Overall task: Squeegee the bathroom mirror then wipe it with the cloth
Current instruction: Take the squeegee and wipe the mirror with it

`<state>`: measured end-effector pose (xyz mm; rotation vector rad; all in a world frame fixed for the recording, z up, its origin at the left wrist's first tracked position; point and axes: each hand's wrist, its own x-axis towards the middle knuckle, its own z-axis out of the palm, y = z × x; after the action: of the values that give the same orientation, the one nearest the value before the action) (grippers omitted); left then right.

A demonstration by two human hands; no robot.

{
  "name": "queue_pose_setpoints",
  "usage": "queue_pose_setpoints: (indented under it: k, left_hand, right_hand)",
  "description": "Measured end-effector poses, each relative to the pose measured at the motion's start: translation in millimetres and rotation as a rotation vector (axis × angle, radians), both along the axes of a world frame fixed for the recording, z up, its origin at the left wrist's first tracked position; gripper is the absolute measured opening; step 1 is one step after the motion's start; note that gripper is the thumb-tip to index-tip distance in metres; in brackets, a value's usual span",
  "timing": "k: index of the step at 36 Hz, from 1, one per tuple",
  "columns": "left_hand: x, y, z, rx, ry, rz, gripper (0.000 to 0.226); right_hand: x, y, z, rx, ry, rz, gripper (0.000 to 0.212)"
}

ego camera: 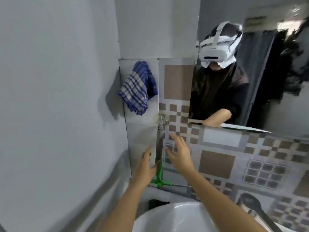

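Note:
A squeegee with a green lower part and a dark upper shaft hangs upright on the tiled wall below a small tap. My left hand is just left of its shaft, thumb against the green part, fingers not wrapped around it. My right hand hovers just right of the shaft with its fingers spread, holding nothing. A blue plaid cloth hangs on the wall up and to the left. The mirror fills the upper right and reflects a person wearing a white headset.
A white sink sits directly below my arms. Patterned brown and grey tiles cover the wall under the mirror. A plain grey wall closes in on the left. A dark faucet stands at the lower right.

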<state>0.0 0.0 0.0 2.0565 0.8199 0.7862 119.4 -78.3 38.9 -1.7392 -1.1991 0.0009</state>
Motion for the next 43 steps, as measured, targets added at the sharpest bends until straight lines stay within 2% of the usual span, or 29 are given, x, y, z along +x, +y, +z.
queue_pose_setpoints:
  k: [4, 11, 22, 33, 36, 38, 43]
  left_hand:
    - [14, 13, -9, -0.090, 0.089, -0.025, 0.051]
    - [20, 21, -21, -0.228, 0.005, -0.147, 0.023]
    - [7, 6, -17, -0.226, -0.035, -0.224, 0.032]
    - [-4, -30, 12, -0.202, -0.195, -0.212, 0.036]
    - [-7, -45, 26, -0.160, -0.241, -0.212, 0.031]
    - [-7, -58, 35, -0.204, -0.299, -0.209, 0.024]
    - [-9, -99, 58, 0.005, -0.350, -0.225, 0.043]
  right_hand:
    - [0, 21, -7, 0.009, 0.078, -0.061, 0.052]
    - [-9, 46, -12, 0.087, 0.222, -0.018, 0.040]
    - [-21, 34, 2, 0.158, 0.280, -0.042, 0.038]
    - [-34, -14, 41, 0.317, 0.393, 0.003, 0.030]
    - [-36, -31, 56, 0.360, 0.399, 0.013, 0.031]
    - [-37, -42, 68, 0.409, 0.413, 0.019, 0.033]
    - [-39, -82, 107, 0.560, 0.423, 0.002, 0.029]
